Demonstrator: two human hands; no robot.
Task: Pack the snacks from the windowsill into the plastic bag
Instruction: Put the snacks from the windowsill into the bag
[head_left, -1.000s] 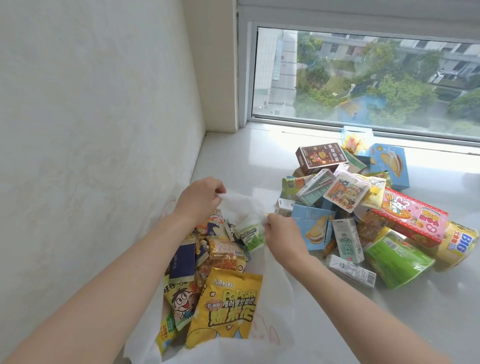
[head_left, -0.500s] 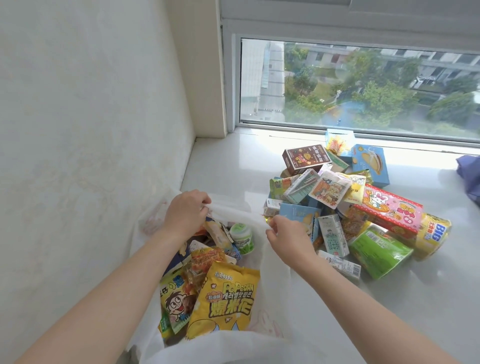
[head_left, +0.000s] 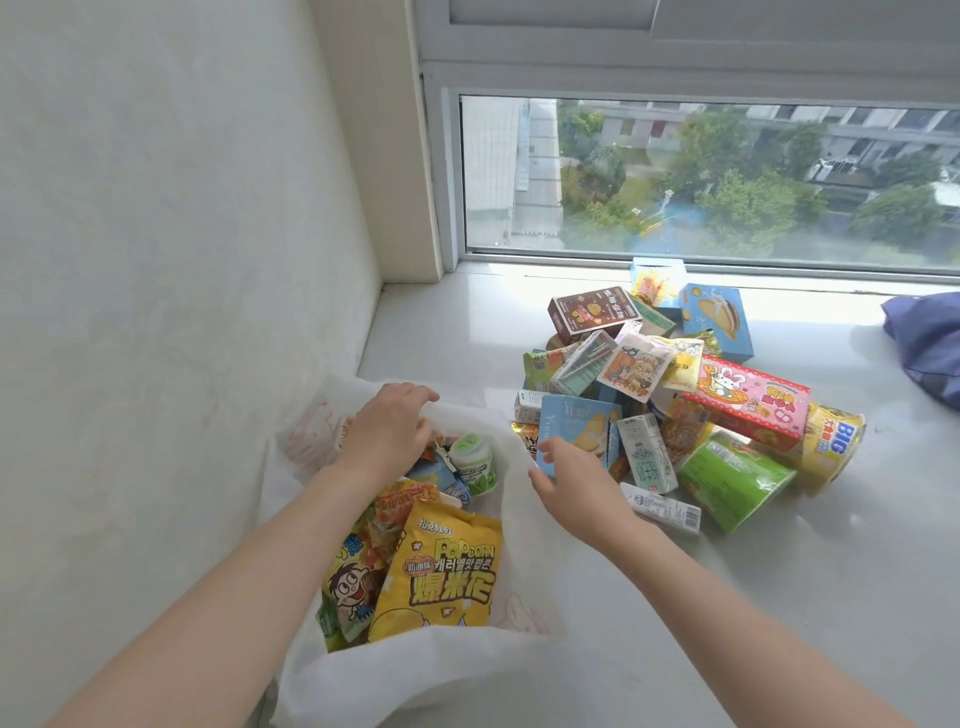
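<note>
plastic bag (head_left: 524, 525) left on windowsill (head_left: 779, 597) | snack pile (head_left: 675, 395) right

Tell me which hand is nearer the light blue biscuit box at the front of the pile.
Right. The right hand reaches the light blue biscuit box at its lower left corner; the left hand holds the far rim of the plastic bag, farther left.

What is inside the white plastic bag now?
A yellow popcorn bag, a cartoon-face packet, a small green-and-white jar and orange wrappers show on top. Whatever lies beneath them is covered.
</note>
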